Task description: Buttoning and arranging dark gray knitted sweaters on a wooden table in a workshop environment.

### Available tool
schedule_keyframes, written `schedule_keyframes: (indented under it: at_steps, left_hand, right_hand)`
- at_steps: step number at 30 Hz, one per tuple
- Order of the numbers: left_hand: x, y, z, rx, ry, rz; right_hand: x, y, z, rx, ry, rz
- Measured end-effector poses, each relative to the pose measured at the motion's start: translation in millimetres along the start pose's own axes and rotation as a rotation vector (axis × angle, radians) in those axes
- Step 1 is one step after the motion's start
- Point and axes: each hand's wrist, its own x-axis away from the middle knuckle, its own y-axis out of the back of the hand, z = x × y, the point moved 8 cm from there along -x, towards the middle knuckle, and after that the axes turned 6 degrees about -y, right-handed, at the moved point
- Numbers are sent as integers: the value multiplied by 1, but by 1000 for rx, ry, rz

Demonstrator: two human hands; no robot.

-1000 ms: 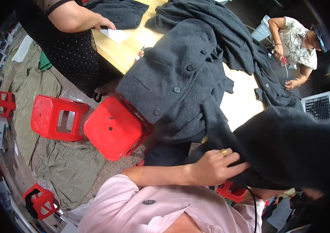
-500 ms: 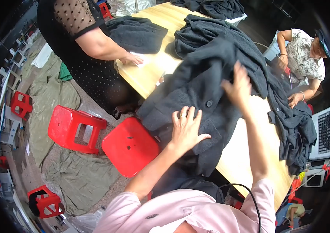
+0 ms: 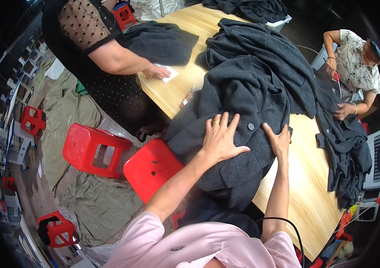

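Note:
A dark grey wool coat [image 3: 243, 96] lies over the near edge of the wooden table, its lower part hanging down toward me. My left hand [image 3: 220, 137] rests spread on the coat's front, left of a dark round button [image 3: 250, 126]; a ring shows on one finger. My right hand [image 3: 279, 140] touches the coat's right side, thumb and fingers apart. Behind this coat, more dark grey garments [image 3: 261, 44] are heaped on the table.
Across the left corner of the table [image 3: 306, 178], a person's hand [image 3: 158, 71] presses a white paper [image 3: 170, 74]. At right, another person holds red-handled scissors [image 3: 336, 77] beside a dark garment [image 3: 339, 134]. Red stools [image 3: 152, 167] stand at the left; scissors-like tool [image 3: 187, 96] lies near the coat.
My right hand has come down and toward me onto the coat's right side. The coat's upper part has settled into folds. My left hand stays spread on the coat.

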Motion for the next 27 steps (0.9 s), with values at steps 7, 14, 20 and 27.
schedule_keyframes:
  at_steps: [7, 14, 20, 27]
  left_hand:
    - [7, -20, -45, 84, -83, 121]
    - [14, -23, -62, 262, -100, 171]
    - [19, -9, -58, 764, 17, 366]
    - [45, 22, -37, 1521, 180, 324]
  right_hand:
    - [28, -10, -35, -732, 60, 51]
    - [93, -17, -27, -1242, -281, 559]
    - [115, -28, -19, -1510, -289, 734]
    - [160, 61, 86, -753, 440, 766]
